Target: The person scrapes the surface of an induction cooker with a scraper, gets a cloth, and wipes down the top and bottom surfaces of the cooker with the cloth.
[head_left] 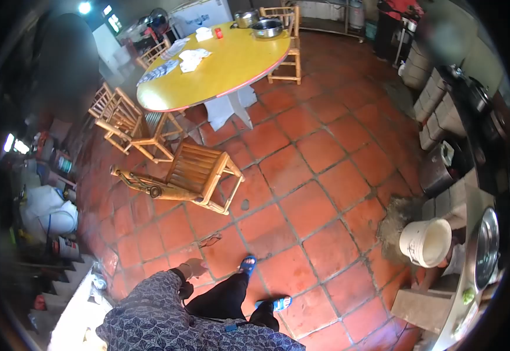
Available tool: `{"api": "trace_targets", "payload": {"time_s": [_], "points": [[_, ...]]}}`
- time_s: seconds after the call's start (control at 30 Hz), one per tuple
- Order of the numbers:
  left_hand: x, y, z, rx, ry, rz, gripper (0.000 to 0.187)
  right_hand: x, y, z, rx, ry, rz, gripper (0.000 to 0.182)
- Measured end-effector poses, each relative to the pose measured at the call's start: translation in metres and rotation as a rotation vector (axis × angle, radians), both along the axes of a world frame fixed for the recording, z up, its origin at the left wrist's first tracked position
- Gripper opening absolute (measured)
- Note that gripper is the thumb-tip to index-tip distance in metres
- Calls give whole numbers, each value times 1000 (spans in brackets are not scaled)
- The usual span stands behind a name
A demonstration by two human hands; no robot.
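My left hand (194,268) hangs at my side beside my dark trousers, a dark band at the wrist. Its fingers look loosely apart, and I see nothing held in them. The red tiled floor (308,205) lies below it, and a bamboo chair (193,169) is the nearest large thing ahead. My right hand does not show. A patterned dark top covers my body, and both feet wear blue sandals (247,266).
A round yellow table (231,64) carries cloths, a pot (266,28) and a red can. More bamboo chairs (129,120) surround it. At right, a white bucket (424,243) is near a counter with a metal tray (487,247). A person in red (392,14) stands far back.
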State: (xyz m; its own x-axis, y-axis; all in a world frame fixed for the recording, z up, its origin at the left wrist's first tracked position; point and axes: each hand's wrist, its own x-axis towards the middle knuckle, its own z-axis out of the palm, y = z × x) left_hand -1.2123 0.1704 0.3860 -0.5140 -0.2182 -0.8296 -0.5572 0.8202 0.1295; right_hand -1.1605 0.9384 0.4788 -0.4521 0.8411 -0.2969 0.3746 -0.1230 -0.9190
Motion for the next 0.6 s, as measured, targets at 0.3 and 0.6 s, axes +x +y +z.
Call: {"api": "trace_targets", "payload": {"time_s": [0.3,0.6], "points": [[-119,-27,-39,227,233,-139,31,-172,-150,-81,-233,-119,221,12],[-310,-62,31,203,499,-72,28,-280,-225,-125,-399,-300,383,9]]}}
